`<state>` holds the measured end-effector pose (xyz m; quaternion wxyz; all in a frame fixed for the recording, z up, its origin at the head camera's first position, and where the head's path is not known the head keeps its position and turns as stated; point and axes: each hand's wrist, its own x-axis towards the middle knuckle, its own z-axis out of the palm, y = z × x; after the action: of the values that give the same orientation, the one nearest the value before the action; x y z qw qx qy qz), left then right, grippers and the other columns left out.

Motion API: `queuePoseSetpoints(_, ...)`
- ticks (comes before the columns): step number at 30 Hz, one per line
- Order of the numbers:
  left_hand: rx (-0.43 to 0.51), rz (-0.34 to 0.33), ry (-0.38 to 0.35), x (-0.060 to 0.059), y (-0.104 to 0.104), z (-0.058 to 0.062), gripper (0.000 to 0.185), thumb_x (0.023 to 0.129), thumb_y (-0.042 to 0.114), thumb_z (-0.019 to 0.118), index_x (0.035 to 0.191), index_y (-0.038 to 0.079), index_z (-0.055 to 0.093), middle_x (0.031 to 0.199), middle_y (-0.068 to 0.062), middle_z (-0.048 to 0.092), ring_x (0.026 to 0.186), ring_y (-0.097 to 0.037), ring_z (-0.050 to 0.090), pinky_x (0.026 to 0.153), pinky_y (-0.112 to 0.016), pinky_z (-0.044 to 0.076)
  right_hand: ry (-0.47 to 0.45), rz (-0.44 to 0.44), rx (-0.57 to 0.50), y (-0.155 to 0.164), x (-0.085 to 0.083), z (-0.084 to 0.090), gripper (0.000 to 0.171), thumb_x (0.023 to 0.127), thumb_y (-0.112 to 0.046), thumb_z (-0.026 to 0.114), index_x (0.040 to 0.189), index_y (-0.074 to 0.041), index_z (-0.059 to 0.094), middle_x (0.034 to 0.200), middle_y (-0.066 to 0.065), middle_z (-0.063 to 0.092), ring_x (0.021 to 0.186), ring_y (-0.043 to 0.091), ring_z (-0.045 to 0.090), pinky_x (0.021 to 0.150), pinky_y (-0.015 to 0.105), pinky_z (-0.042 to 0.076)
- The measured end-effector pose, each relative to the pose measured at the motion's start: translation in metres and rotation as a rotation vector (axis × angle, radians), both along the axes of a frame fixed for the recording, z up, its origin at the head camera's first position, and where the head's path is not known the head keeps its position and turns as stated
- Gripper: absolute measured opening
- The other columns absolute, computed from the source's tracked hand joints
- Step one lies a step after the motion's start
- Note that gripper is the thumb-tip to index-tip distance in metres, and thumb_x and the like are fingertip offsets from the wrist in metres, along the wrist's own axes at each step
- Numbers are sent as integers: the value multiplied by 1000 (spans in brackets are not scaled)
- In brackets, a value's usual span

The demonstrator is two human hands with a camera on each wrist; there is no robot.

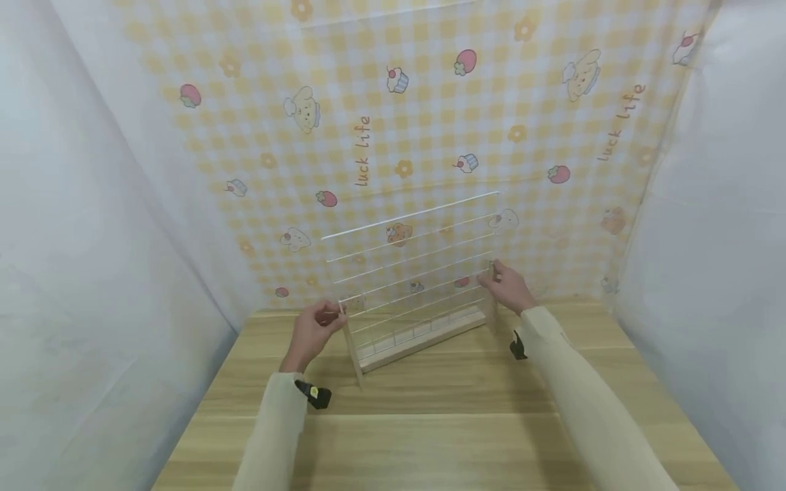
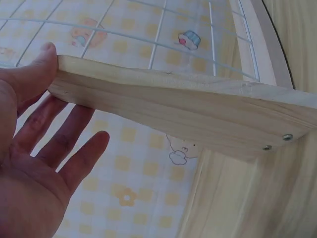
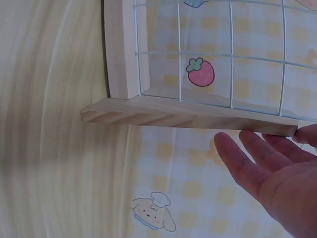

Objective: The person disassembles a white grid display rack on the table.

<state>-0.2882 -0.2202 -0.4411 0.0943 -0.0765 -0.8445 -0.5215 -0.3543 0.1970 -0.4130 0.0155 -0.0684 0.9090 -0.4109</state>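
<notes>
A white wire grid rack with a wooden base bar and two wooden side pieces stands on the table, turned slightly, its right end farther back. My left hand pinches the upper end of the left side piece, thumb on one face and fingers on the other. Two screws show low on that piece in the left wrist view. With my right hand I hold the upper end of the right side piece; its thumb is mostly cut off in the right wrist view.
Behind the rack hangs a yellow checked cloth with cartoon prints. White sheets close off the left and right sides. The wood-grain table extends in front of the rack. A dark strap device sits at each wrist.
</notes>
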Motion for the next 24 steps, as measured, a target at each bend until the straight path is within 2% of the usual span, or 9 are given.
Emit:
queuePoseSetpoints(4, 37, 8, 1, 23, 5, -4, 26, 75, 27, 77, 91, 11, 64, 101, -9, 70, 88, -13, 67, 86, -31, 55, -30, 14, -8, -3, -3, 0, 84, 93, -53, 43, 147, -3, 2, 154, 19, 10, 136, 41, 30, 108, 52, 33)
queuePoseSetpoints(7, 55, 1, -2, 38, 10, -7, 30, 72, 30, 78, 90, 10, 64, 96, -9, 70, 84, -9, 66, 83, -26, 55, -59, 39, -35, -6, -7, 0, 94, 87, -63, 44, 147, -6, 0, 155, 17, 7, 138, 43, 25, 110, 56, 27)
queuePoseSetpoints(10, 77, -6, -17, 53, 15, -8, 28, 69, 26, 80, 85, 11, 63, 93, -10, 69, 81, -9, 65, 80, -23, 55, -100, 93, -78, -9, -12, -1, 100, 83, -69, 45, 148, -8, 1, 156, 14, -1, 140, 43, 18, 112, 58, 21)
queuePoseSetpoints(14, 124, -45, -64, 75, 26, -5, 25, 69, 14, 80, 81, 9, 60, 90, -13, 64, 79, -13, 65, 75, -24, 56, -127, 164, -119, -14, -16, 0, 95, 88, -64, 42, 147, -5, -2, 156, 10, -11, 142, 40, 11, 115, 55, 14)
queuePoseSetpoints(15, 132, -57, -73, 82, 30, -2, 24, 69, 11, 80, 80, 9, 59, 90, -13, 62, 80, -14, 65, 74, -25, 56, -129, 175, -122, -16, -16, 0, 94, 89, -62, 41, 146, -5, -7, 155, 11, -12, 143, 40, 9, 116, 55, 13)
queuePoseSetpoints(18, 124, -98, -67, 101, 45, 6, 26, 67, 11, 81, 78, 7, 57, 90, -16, 61, 83, -15, 63, 81, -30, 54, -151, 206, -135, -22, -9, 9, 89, 93, -57, 38, 146, -5, -11, 155, 12, -13, 144, 38, 0, 117, 54, 5)
queuePoseSetpoints(21, 115, -101, -42, 112, 59, -1, 29, 64, 18, 82, 74, 10, 56, 89, -12, 62, 85, -15, 62, 86, -36, 51, -166, 227, -141, -28, -3, 16, 88, 94, -54, 38, 145, -5, -13, 154, 13, -15, 143, 37, -6, 116, 55, 1)
queuePoseSetpoints(24, 99, -103, 10, 119, 72, -12, 31, 62, 23, 82, 72, 13, 54, 87, -4, 63, 85, -14, 61, 87, -33, 48, -152, 233, -137, -31, -8, 10, 91, 93, -55, 41, 145, -6, -14, 155, 14, -15, 143, 39, -3, 116, 55, 3)
